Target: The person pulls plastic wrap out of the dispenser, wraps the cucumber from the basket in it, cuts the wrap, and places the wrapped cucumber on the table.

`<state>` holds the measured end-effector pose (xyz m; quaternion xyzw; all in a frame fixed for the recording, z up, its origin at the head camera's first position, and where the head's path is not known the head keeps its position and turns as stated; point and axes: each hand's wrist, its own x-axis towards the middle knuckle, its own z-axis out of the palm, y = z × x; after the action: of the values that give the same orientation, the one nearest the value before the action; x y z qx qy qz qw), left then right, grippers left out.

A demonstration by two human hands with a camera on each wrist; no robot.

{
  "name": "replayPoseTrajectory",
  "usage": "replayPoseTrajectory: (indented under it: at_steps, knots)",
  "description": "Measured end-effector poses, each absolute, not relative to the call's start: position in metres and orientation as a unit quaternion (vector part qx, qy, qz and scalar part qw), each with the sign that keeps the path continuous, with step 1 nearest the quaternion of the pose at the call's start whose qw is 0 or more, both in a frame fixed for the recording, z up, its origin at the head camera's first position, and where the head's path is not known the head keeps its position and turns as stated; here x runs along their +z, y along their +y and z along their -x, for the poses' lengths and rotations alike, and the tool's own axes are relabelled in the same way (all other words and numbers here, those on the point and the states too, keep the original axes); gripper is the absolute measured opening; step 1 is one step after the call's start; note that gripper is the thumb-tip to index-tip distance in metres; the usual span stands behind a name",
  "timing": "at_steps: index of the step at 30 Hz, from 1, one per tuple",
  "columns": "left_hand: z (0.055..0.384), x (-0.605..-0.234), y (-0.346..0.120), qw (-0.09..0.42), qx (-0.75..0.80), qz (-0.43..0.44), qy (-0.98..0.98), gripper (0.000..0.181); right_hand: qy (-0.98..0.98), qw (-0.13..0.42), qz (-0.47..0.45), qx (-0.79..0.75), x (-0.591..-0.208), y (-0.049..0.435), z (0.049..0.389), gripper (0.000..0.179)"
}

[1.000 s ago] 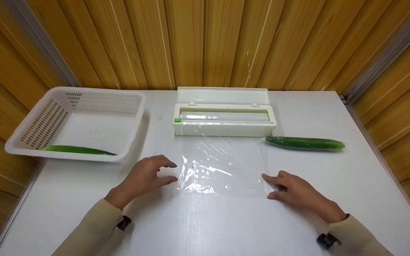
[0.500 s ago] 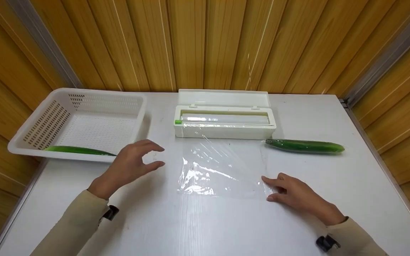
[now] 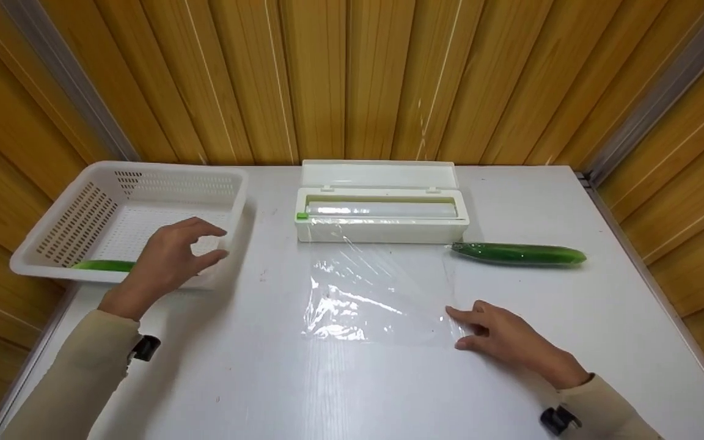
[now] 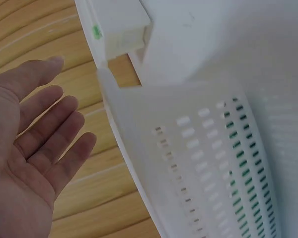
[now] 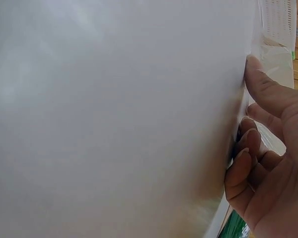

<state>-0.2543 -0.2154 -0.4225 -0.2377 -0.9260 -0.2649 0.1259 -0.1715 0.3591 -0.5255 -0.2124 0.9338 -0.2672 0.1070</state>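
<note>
In the head view, the cling film (image 3: 358, 299) lies flat on the table (image 3: 254, 391), its far end running up to the dispenser (image 3: 382, 232). It should handle as almost weightless, limp and clingy, apt to crease or stick to itself; its near corners look the best places to pinch. The right hand (image 3: 502, 336) touches its right edge with thumb and forefinger well parted. The left hand (image 3: 172, 253) is over the near right corner of the basket (image 3: 240, 195), thumb and fingers apart, holding nothing. Along the near wall inside lies the loose cucumber (image 3: 104, 266), partly hidden by that hand; it is probably firm, smooth and fairly slippery, best taken round its middle. The glossy cucumber (image 3: 520, 255), seemingly film-covered, lies on the table at the dispenser's right.

In the left wrist view, the left palm shows bare, fingers loosely spread; green shows through the basket's slots.

In the right wrist view, the thumb reaches out while some fingers bend; any contact with the film is hard to tell.
</note>
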Motion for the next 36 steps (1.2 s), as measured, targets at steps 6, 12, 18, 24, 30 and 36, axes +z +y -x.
replayPoseTrajectory:
  at_steps: [6, 12, 18, 24, 30, 36]
  knots:
    - [0.269, -0.421, -0.259, 0.021, -0.239, 0.163, -0.957, 0.037, 0.935, 0.108, 0.209, -0.267, -0.525, 0.358, 0.172, 0.067]
    - [0.277, -0.428, -0.294, -0.058, -0.233, 0.119, -0.963, 0.045, 0.933, 0.103, 0.21, -0.275, -0.525, 0.358, 0.171, 0.067]
    - [0.28, -0.431, -0.31, -0.095, -0.224, 0.094, -0.965, 0.053, 0.93, 0.104, 0.213, -0.281, -0.524, 0.358, 0.17, 0.067]
    - [0.284, -0.432, -0.321, -0.125, -0.209, 0.096, -0.965, 0.051, 0.929, 0.114, 0.205, -0.287, -0.523, 0.357, 0.171, 0.066]
    - [0.29, -0.428, -0.333, -0.183, -0.193, 0.096, -0.959, 0.039, 0.93, 0.122, 0.203, -0.282, -0.525, 0.357, 0.169, 0.067]
    - [0.297, -0.429, -0.341, -0.215, -0.189, 0.093, -0.954, 0.03, 0.93, 0.117, 0.201, -0.284, -0.523, 0.357, 0.171, 0.067]
